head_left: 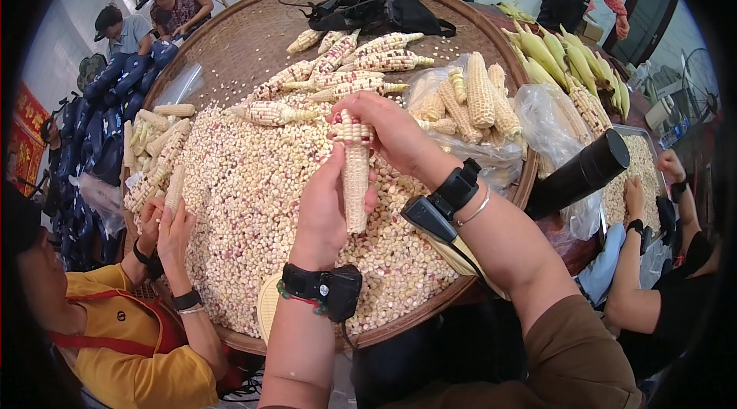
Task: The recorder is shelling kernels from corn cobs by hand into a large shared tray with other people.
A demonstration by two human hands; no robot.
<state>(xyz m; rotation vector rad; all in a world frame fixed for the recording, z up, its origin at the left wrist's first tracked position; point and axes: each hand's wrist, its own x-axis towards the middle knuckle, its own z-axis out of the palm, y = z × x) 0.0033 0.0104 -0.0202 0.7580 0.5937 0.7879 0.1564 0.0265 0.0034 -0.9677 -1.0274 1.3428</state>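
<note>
Corn cob [356,188] is held above the loose kernels [246,202], long axis running near to far: the left hand [322,195] grips its bare nearer length, the right hand [393,131] its kernelled far end.

The tray [246,33] looks woven from wood strips, rough and dull. The kernels [246,194] on it are smooth and a bit shiny. The held cob [355,186] is bumpy and dull. By the tray's far edge, the black bag [418,9] is soft, dull cloth. By the right edge, the clear bag [541,109] is crinkly, shiny plastic, and the tube [580,175] is smooth. The bangle [479,208] is shiny metal.
</note>
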